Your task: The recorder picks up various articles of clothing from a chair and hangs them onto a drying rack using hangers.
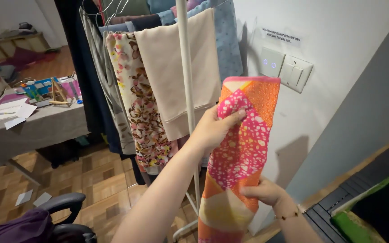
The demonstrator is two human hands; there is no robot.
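Head view: looking down and forward at two bare hands holding a folded patterned cloth in front of a clothes rack.
Cloth: orange, pink and cream printed scarf [241, 153], folded into a long hanging strip, held upright in the air just right of the white rack pole [186, 90].
Left hand [214, 128]: arm stretched up from lower left, fingers wrapped round the upper left edge of the scarf, thumb pressed on its pink face; firmly grasping.
Right hand [263, 191]: lower down, wrist bent inward, thin bracelet [287, 216] at the wrist, fingers pinching the right edge of the scarf near its middle; closed on the fabric.
Handling advice: best kept taut between the two grips, edges lined up, top fold level so the strip hangs straight.
Rack: beige garment [176, 67], floral garment [136, 99] and blue dotted garment [228, 40] draped side by side behind the pole.
Wall: white, with a switch panel [287, 67] just above the scarf's top.
Left background: cloth-covered table [37, 128] with papers and small craft items, well apart from the hands.
Bottom left: office chair armrest [61, 202].
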